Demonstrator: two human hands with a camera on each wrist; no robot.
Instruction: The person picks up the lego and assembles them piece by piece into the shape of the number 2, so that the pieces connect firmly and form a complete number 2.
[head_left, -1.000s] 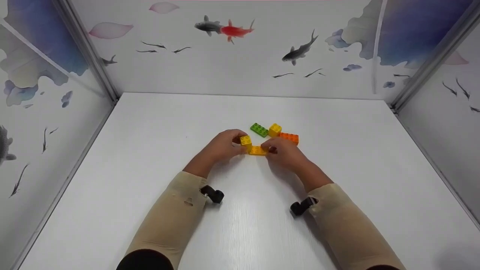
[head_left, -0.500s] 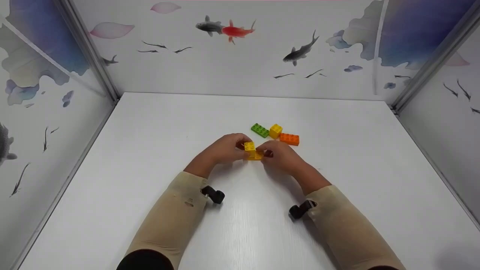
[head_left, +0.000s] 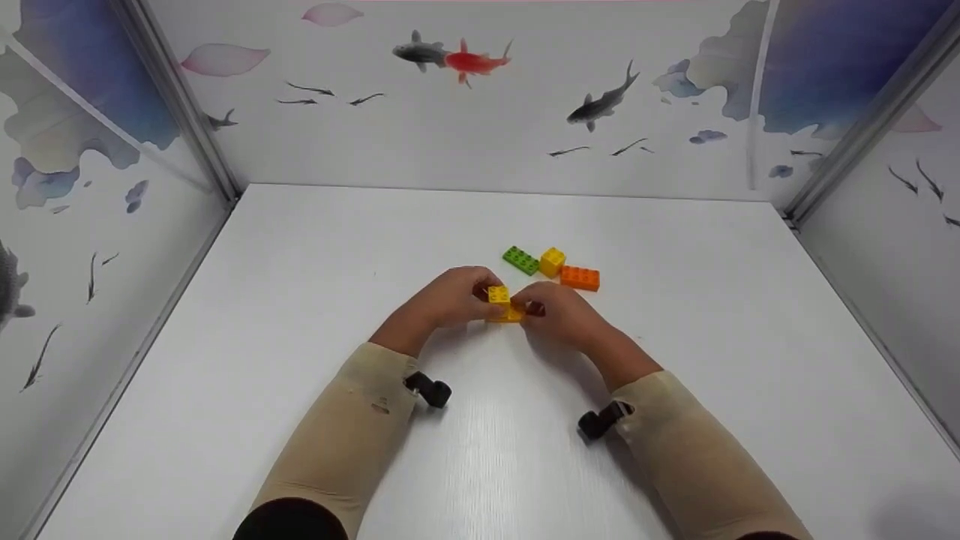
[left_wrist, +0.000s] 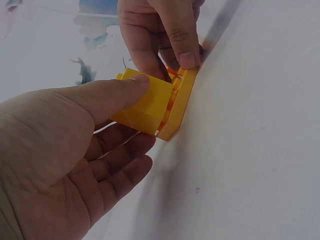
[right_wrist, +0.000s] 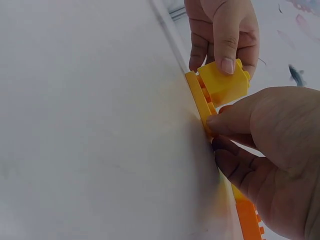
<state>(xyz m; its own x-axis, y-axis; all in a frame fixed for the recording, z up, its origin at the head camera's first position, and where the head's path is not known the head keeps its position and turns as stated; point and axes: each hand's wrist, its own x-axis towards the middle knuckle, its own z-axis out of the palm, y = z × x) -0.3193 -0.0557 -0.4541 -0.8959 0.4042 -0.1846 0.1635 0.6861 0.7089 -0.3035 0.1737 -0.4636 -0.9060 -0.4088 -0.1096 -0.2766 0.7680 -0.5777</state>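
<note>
Tabletop [head_left: 690,285] in white, fish-printed walls [head_left: 480,135]

Yellow block: chunky little cube [left_wrist: 156,97], studs up, and the left hand [head_left: 454,298] has it pinched between thumb and fingers!
Amber plate: long, flat, studded brick [right_wrist: 196,94], lying lengthwise between the hands, its far end pinched by the right hand [head_left: 564,311].
The meeting: block right over the plate's left end, a strip of studs peeking out between them, so not pressed fully down.
</note>
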